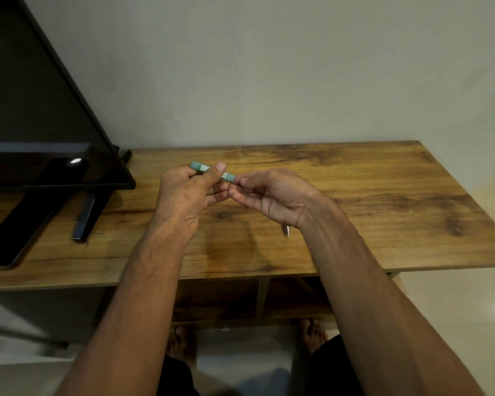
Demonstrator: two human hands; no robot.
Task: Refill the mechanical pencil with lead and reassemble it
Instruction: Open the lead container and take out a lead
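left hand (183,192) pinches teal tube (212,170) between thumb and fingers, above the table (383,195). right hand (269,195) fingertips closed on the tube's right end. metal pencil tip (287,230) lies on table under right wrist (rest hidden).

A television (40,110) stands on the worktop (383,195) at ten o'clock, its stand leg (83,221) reaching toward seven. Above the worktop's middle the lead case (229,176) lies crosswise, the left grip (189,192) round its middle, the right grip (269,195) at its three-o'clock end. A pencil tip (287,230) lies on the worktop under the right wrist.
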